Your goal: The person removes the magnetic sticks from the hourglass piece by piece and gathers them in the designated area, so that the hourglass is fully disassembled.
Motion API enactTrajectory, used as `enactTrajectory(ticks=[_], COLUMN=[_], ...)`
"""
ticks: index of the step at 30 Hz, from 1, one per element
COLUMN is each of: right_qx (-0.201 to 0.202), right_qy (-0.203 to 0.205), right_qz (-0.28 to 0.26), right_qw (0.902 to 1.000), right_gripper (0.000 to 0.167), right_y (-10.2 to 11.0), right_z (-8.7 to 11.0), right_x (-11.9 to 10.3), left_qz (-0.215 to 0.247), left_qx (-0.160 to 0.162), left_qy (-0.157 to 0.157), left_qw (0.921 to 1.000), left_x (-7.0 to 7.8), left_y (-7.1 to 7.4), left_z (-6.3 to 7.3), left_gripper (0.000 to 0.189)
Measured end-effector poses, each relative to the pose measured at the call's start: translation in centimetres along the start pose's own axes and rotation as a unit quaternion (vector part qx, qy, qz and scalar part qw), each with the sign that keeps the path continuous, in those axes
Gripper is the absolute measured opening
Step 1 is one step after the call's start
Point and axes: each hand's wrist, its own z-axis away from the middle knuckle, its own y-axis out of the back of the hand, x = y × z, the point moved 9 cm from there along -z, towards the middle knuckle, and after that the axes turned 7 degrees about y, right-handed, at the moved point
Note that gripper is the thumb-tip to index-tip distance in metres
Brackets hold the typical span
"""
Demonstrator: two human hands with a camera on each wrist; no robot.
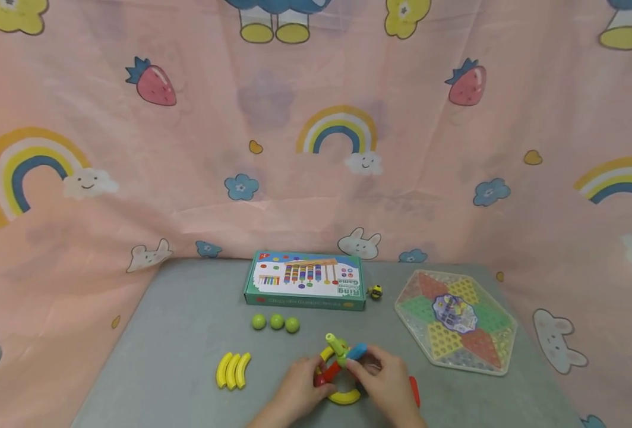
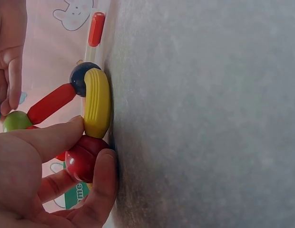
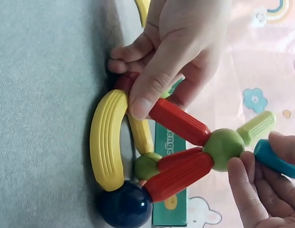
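With my left hand (image 1: 301, 385) I pinch the dark red ball (image 2: 82, 162) at the base of a ball-and-rod frame (image 1: 344, 397), which stands on the grey table (image 1: 171, 333). My right hand (image 1: 388, 380) pinches a blue rod (image 3: 273, 159) (its end just beside the green ball (image 3: 223, 149) topping the red rods (image 3: 181, 175)).

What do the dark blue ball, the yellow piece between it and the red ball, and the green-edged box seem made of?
Dark blue ball: perhaps hard plastic or painted metal; glossy, with bright reflections.
Yellow piece: probably moulded plastic, satin, with even colour and soft grooves.
Green-edged box: likely cardboard, smooth-looking, with flat printed faces and straight edges.
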Motion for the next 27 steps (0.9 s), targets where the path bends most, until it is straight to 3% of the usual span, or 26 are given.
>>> enactTrajectory(ticks=[6,9,12,19,22,27], right_qx=[0.022,0.044,0.065,0.056,0.052,0.033], right_qy=[-0.04,-0.044,-0.053,-0.09,-0.107,-0.137], right_qz=[-0.034,-0.058,-0.077,-0.039,-0.024,0.053], right_qw=[0.9984,0.9964,0.9935,0.9936,0.9926,0.9885], right_gripper=[0.032,0.026,0.023,0.059,0.058,0.058], right_y=[1.1,2.1,3.5,7.4,8.6,9.9], right_z=[0.1,0.1,0.3,1.3,1.7,2.0], right_x=[1.2,1.9,2.7,5.7,7.4,10.2], left_qz=[0.031,0.054,0.058,0.003,0.011,0.021], left_qx=[-0.03,-0.04,-0.05,-0.043,-0.059,-0.098], left_qy=[0.032,0.042,0.033,-0.034,-0.064,-0.116], left_qw=[0.9986,0.9969,0.9965,0.9985,0.9962,0.9882], left_x=[-0.8,-1.1,-0.9,0.4,1.1,2.0], left_y=[-0.3,0.1,0.6,1.4,1.1,0.4], left_z=[-0.5,-0.6,-0.6,-0.7,-1.0,-1.3], left_gripper=[0.036,0.051,0.067,0.065,0.077,0.086])
